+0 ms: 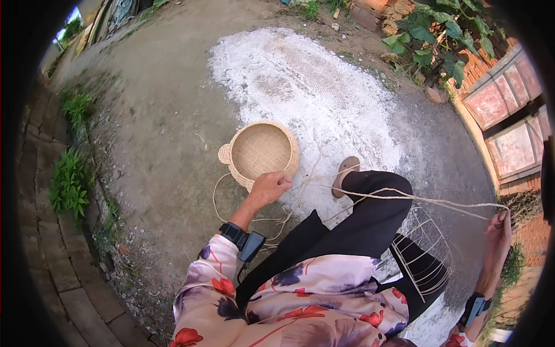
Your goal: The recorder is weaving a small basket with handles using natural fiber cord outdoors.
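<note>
A round woven straw basket (pixel 263 151) with small round ear-like tabs stands ahead of me, its open top facing up. My left hand (pixel 270 188) is closed at the basket's near right rim; what its fingers hold is hidden. Far out to the right, my right hand (pixel 498 227) pinches pale straw cord (pixel 442 202), drawn out in long strands across my knee. More of that cord lies looped on the ground below the basket. On my lap, at the right, sits a wire frame (pixel 425 263) of thin curved ribs.
White powdery patch (pixel 364 115) covers the ground beyond the basket. Brick edging (pixel 69 277) and green plants (pixel 70 182) run along the left. A leafy vine (pixel 433 34) and a weathered red panel (pixel 511 147) stand at the right.
</note>
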A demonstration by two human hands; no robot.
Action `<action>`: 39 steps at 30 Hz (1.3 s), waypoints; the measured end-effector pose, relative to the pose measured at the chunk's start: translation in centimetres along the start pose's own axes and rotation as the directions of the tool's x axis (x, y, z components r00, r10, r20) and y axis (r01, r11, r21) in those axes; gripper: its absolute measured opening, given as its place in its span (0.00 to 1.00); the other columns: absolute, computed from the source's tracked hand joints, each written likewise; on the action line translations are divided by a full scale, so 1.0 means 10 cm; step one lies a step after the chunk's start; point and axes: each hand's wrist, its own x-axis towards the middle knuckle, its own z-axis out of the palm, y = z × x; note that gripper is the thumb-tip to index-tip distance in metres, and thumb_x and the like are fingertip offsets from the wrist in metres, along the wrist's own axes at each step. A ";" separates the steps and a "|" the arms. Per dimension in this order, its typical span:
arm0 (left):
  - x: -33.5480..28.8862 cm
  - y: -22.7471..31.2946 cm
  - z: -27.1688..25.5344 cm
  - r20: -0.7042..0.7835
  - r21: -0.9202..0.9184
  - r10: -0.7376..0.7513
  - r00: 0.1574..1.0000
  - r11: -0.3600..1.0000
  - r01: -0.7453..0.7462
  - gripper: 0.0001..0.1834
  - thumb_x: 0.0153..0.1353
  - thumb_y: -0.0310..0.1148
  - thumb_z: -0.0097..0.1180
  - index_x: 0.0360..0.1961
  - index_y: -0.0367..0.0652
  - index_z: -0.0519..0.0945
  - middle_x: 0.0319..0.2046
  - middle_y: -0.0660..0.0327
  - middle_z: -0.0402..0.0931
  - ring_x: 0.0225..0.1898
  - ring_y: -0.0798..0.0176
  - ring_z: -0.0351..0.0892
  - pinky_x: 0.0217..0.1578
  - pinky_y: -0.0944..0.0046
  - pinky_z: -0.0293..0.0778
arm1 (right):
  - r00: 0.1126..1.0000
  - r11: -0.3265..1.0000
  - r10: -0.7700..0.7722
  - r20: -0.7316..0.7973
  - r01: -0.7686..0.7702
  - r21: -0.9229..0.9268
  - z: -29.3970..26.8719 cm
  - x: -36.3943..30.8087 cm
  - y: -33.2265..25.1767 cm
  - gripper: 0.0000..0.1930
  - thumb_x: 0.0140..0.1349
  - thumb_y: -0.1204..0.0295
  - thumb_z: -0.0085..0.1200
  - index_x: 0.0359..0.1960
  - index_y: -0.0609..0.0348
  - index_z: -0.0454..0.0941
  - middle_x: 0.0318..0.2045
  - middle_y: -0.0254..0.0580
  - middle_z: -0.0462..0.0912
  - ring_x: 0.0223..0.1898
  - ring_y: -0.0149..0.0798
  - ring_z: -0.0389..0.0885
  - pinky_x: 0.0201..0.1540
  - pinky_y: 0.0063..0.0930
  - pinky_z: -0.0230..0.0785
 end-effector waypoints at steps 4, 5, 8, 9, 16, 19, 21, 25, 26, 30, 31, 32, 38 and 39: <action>0.17 0.72 1.05 0.290 -0.262 0.465 0.837 0.879 -0.398 0.25 0.56 0.37 0.60 0.56 0.43 0.73 0.41 0.56 0.79 0.41 0.60 0.78 0.42 0.61 0.73 | 0.999 0.997 -0.035 0.018 0.033 0.073 0.13 -0.18 -0.10 0.11 0.74 0.62 0.39 0.34 0.52 0.67 0.26 0.33 0.74 0.24 0.27 0.72 0.29 0.20 0.66; 0.21 0.85 1.25 0.374 -0.394 0.450 0.811 0.868 -0.300 0.26 0.56 0.35 0.58 0.57 0.42 0.70 0.39 0.58 0.78 0.41 0.62 0.77 0.42 0.63 0.73 | 0.998 0.992 -0.054 0.027 0.051 0.113 0.14 -0.23 -0.13 0.11 0.74 0.62 0.38 0.35 0.52 0.66 0.26 0.33 0.74 0.24 0.27 0.72 0.29 0.21 0.66; 0.34 1.03 1.50 0.471 -0.457 0.342 0.813 0.883 -0.107 0.18 0.59 0.36 0.53 0.50 0.40 0.74 0.33 0.62 0.75 0.37 0.64 0.75 0.37 0.66 0.73 | 0.998 0.997 -0.043 -0.035 0.045 0.070 0.15 -0.42 -0.11 0.12 0.74 0.62 0.37 0.35 0.53 0.66 0.25 0.35 0.74 0.24 0.29 0.74 0.28 0.21 0.69; 0.35 1.05 1.49 0.487 -0.476 0.233 0.842 0.879 0.032 0.15 0.60 0.37 0.52 0.46 0.41 0.76 0.30 0.64 0.73 0.33 0.67 0.74 0.32 0.67 0.72 | 0.996 0.996 -0.087 -0.035 0.088 0.012 0.14 -0.48 -0.08 0.12 0.74 0.61 0.37 0.35 0.53 0.66 0.25 0.35 0.74 0.23 0.29 0.74 0.27 0.22 0.70; 0.36 1.48 0.66 0.326 -0.441 0.163 0.931 0.897 -0.003 0.14 0.62 0.44 0.54 0.37 0.45 0.81 0.18 0.75 0.63 0.17 0.79 0.56 0.16 0.74 0.52 | 0.994 0.966 0.056 -0.091 -0.031 0.256 0.01 -0.82 0.18 0.13 0.72 0.61 0.40 0.31 0.54 0.66 0.21 0.38 0.74 0.19 0.30 0.72 0.24 0.23 0.70; 0.19 1.90 0.37 0.325 -0.423 0.323 0.889 0.890 -0.169 0.14 0.61 0.44 0.56 0.35 0.44 0.82 0.18 0.77 0.62 0.17 0.80 0.53 0.17 0.75 0.48 | 0.996 0.945 0.010 -0.091 0.020 0.326 -0.36 -0.98 0.18 0.14 0.70 0.61 0.44 0.28 0.53 0.65 0.22 0.37 0.74 0.16 0.27 0.68 0.22 0.23 0.64; 0.08 2.22 0.21 0.309 -0.428 0.425 0.851 0.861 -0.274 0.13 0.61 0.44 0.57 0.34 0.44 0.82 0.17 0.77 0.61 0.18 0.81 0.52 0.18 0.75 0.45 | 0.968 0.924 0.009 -0.251 0.088 0.371 -0.81 -1.04 0.14 0.14 0.69 0.61 0.46 0.25 0.51 0.66 0.23 0.36 0.75 0.15 0.26 0.65 0.20 0.22 0.59; -0.09 2.92 0.10 0.358 -0.384 0.451 0.817 0.869 -0.312 0.14 0.61 0.44 0.57 0.31 0.44 0.82 0.15 0.78 0.61 0.18 0.81 0.52 0.19 0.75 0.47 | 0.775 0.929 0.035 -0.631 0.208 0.307 -1.92 -1.28 0.18 0.13 0.69 0.62 0.46 0.25 0.50 0.67 0.26 0.36 0.79 0.15 0.26 0.63 0.20 0.22 0.58; -0.14 3.06 0.11 0.326 -0.373 0.476 0.817 0.859 -0.351 0.14 0.61 0.44 0.57 0.31 0.44 0.83 0.15 0.77 0.61 0.18 0.80 0.52 0.19 0.74 0.47 | 0.718 0.943 0.054 -0.693 0.192 0.273 -2.16 -1.39 0.20 0.16 0.67 0.58 0.48 0.25 0.53 0.71 0.22 0.37 0.80 0.15 0.26 0.68 0.20 0.23 0.61; -0.28 3.49 0.18 0.309 -0.366 0.549 0.776 0.822 -0.436 0.14 0.61 0.43 0.57 0.31 0.43 0.83 0.15 0.77 0.61 0.18 0.80 0.52 0.19 0.74 0.47 | 0.744 0.348 0.240 -0.623 -0.665 -0.660 -2.56 -1.92 0.28 0.24 0.58 0.51 0.55 0.23 0.65 0.79 0.14 0.42 0.79 0.19 0.33 0.78 0.22 0.31 0.67; -0.31 3.56 0.20 0.307 -0.356 0.566 0.765 0.814 -0.459 0.14 0.60 0.44 0.58 0.31 0.43 0.83 0.16 0.77 0.61 0.18 0.80 0.52 0.19 0.74 0.47 | 0.741 0.368 0.249 -0.624 -0.668 -0.647 -2.50 -1.95 0.30 0.24 0.58 0.51 0.55 0.23 0.65 0.79 0.14 0.42 0.79 0.19 0.33 0.78 0.22 0.31 0.67; -0.34 3.62 0.24 0.333 -0.364 0.559 0.759 0.819 -0.444 0.14 0.60 0.43 0.58 0.32 0.42 0.83 0.16 0.77 0.61 0.19 0.80 0.52 0.19 0.74 0.47 | 0.840 0.252 0.046 -0.541 -0.533 -0.807 -2.37 -1.94 0.33 0.22 0.57 0.53 0.56 0.24 0.65 0.79 0.15 0.42 0.78 0.19 0.34 0.78 0.23 0.32 0.67; -0.48 3.98 0.49 0.447 -0.425 0.574 0.687 0.811 -0.401 0.15 0.61 0.41 0.57 0.35 0.38 0.81 0.17 0.74 0.61 0.18 0.78 0.53 0.20 0.74 0.49 | 0.913 0.757 -0.361 -0.189 0.168 -0.632 -1.22 -1.56 -0.03 0.17 0.56 0.61 0.57 0.38 0.65 0.78 0.29 0.46 0.81 0.30 0.38 0.80 0.35 0.32 0.72; -0.50 4.03 0.53 0.456 -0.434 0.595 0.662 0.798 -0.419 0.15 0.61 0.41 0.57 0.35 0.38 0.81 0.17 0.74 0.61 0.18 0.78 0.53 0.20 0.74 0.49 | 0.921 0.742 -0.365 -0.134 0.201 -0.640 -1.01 -1.47 -0.10 0.19 0.55 0.61 0.58 0.42 0.64 0.77 0.33 0.48 0.81 0.35 0.41 0.81 0.40 0.33 0.72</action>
